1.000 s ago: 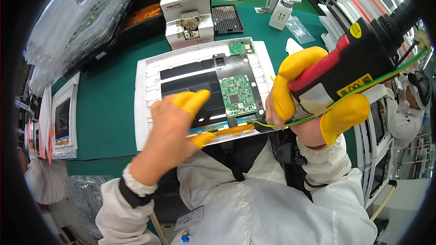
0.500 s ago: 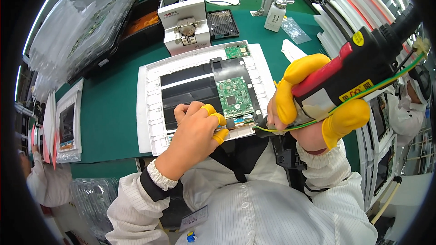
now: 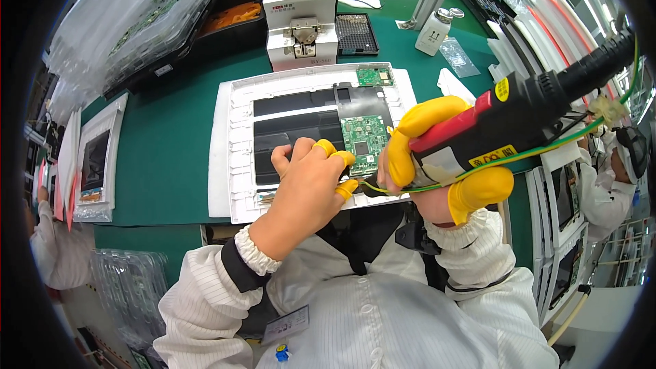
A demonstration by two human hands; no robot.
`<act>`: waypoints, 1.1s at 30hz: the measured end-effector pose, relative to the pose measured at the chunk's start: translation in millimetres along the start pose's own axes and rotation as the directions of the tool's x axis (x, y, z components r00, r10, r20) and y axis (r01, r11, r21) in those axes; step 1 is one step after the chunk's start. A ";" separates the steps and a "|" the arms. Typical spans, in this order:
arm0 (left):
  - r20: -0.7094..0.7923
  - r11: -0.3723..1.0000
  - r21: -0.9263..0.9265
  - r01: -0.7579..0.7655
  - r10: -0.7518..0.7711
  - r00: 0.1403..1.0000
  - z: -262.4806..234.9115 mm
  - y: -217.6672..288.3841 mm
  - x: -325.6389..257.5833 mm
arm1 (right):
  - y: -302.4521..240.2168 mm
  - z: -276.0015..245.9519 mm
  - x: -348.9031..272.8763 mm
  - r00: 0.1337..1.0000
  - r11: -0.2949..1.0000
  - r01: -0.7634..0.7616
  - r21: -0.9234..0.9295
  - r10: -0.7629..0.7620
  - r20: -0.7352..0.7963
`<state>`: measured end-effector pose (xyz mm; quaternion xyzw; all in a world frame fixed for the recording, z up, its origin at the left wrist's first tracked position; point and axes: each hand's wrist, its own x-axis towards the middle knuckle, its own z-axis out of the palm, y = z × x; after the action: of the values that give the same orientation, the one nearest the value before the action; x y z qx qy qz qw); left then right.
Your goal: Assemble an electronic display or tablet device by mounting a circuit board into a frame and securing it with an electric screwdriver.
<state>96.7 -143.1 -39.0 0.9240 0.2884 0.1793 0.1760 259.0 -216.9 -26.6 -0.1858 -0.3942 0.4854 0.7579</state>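
A white tray (image 3: 232, 113) lies on the green mat and holds a black panel (image 3: 294, 126) with a green circuit board (image 3: 364, 135). My left hand (image 3: 307, 188), with yellow finger cots, rests on the panel's near edge beside the circuit board, fingers curled, pressing down. My right hand (image 3: 437, 171), also in yellow cots, grips a black and red electric screwdriver (image 3: 519, 119) held near the board's lower right corner. The screwdriver tip is hidden behind my fingers. A green-yellow wire (image 3: 547, 143) runs along the tool.
A white machine (image 3: 301, 20) stands behind the tray, beside a black parts tray (image 3: 355, 33) and a small white bottle (image 3: 437, 31). Bagged stock (image 3: 137, 20) sits at far left, another panel (image 3: 96, 157) at left. Racks of panels (image 3: 564, 205) and another person (image 3: 615, 178) are at right.
My left hand slid right and lower along the panel's near edge, fingers curling in toward the circuit board. The right hand with the screwdriver stayed almost in place.
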 end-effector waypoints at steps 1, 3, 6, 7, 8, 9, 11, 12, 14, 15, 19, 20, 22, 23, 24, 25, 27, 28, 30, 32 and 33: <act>-0.034 1.000 0.006 -0.013 0.013 0.999 0.6 -0.4 0.0 | 0.8 1.7 1.8 1.000 1.000 -0.001 -0.001 0.001 -0.002; -0.014 1.000 0.024 -0.013 0.013 1.000 0.9 -2.4 -0.2 | 0.9 5.9 7.4 0.999 1.000 -0.023 0.014 0.022 0.032; -0.002 0.999 0.037 -0.012 0.012 1.000 1.9 -3.5 0.6 | 2.7 5.7 7.7 0.996 0.997 -0.074 0.030 0.072 0.052; -0.010 1.000 0.030 -0.009 0.009 1.000 2.3 -3.7 0.6 | 0.7 10.3 8.0 0.996 0.997 -0.073 0.029 0.072 0.050; -0.008 1.000 0.029 -0.010 0.010 1.000 2.9 -4.3 0.8 | -3.1 18.8 8.7 0.986 0.982 -0.156 -0.105 0.150 -0.069; -0.005 1.000 0.030 -0.002 0.002 1.000 3.4 -4.9 0.8 | -5.2 24.5 9.0 0.958 0.941 -0.250 -0.226 0.207 -0.198; 0.001 1.000 0.031 0.005 -0.005 1.000 3.4 -5.1 0.2 | -3.5 24.4 8.4 0.949 0.944 -0.269 -0.190 0.226 -0.219; 0.005 1.000 0.029 0.007 -0.008 1.000 2.5 -4.5 0.2 | -2.9 23.9 8.3 0.940 0.946 -0.285 -0.154 0.245 -0.237; 0.010 1.000 0.027 0.008 -0.009 1.000 2.2 -3.9 0.3 | 2.4 17.3 7.2 0.978 0.950 -0.182 -0.254 0.150 -0.142; 0.014 1.000 0.030 0.008 -0.008 1.000 2.5 -4.5 0.2 | 4.8 15.2 7.2 0.997 0.938 -0.071 -0.339 0.063 -0.034; -0.007 0.999 0.029 -0.013 0.013 1.000 5.0 -7.2 -0.6 | 1.9 23.1 7.3 0.967 0.952 -0.228 -0.203 0.196 -0.164; -0.006 0.999 0.030 -0.011 0.011 1.000 5.3 -7.8 -0.9 | 3.0 21.8 8.2 0.985 0.935 -0.162 -0.314 0.137 -0.103; -0.009 0.999 0.036 -0.020 0.021 1.000 5.9 -7.8 -0.3 | 5.2 16.8 6.3 0.996 0.904 -0.090 -0.418 0.083 -0.035; -0.009 0.999 0.035 -0.020 0.020 1.000 6.4 -7.5 -0.2 | 7.5 12.2 3.3 0.994 0.911 -0.103 -0.400 0.084 -0.065; -0.016 0.999 0.026 -0.026 0.027 1.000 7.0 -7.6 -0.2 | 9.2 10.5 2.2 0.992 0.918 -0.116 -0.380 0.087 -0.094; -0.023 0.999 0.017 -0.033 0.033 0.999 7.3 -7.6 -0.1 | 9.6 11.7 2.4 0.992 0.918 -0.117 -0.379 0.089 -0.093; 0.003 1.000 0.019 -0.020 0.020 1.000 5.9 -7.4 0.6 | 7.5 19.9 4.9 0.998 0.918 -0.036 -0.394 0.014 -0.060; 0.029 1.000 0.022 -0.010 0.009 1.000 5.3 -7.7 0.5 | 4.4 24.9 6.0 0.998 0.919 -0.038 -0.393 0.016 -0.059; 0.013 1.000 0.014 -0.017 0.017 1.000 5.2 -8.0 -1.0 | -2.6 32.8 7.2 0.950 0.910 -0.274 -0.312 0.205 -0.235; -0.005 1.000 0.006 -0.026 0.026 1.000 4.8 -7.4 -1.4 | 1.1 22.4 6.1 0.979 0.921 -0.191 -0.340 0.153 -0.137; 0.004 1.000 0.009 -0.021 0.021 1.000 4.4 -7.4 -1.1 | 3.1 18.3 5.6 0.994 0.927 -0.106 -0.359 0.099 -0.037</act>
<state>94.3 -139.0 -46.2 0.9281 0.2791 0.1780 0.1705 244.2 -212.4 -15.0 -0.3464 -0.4591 0.4422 0.6882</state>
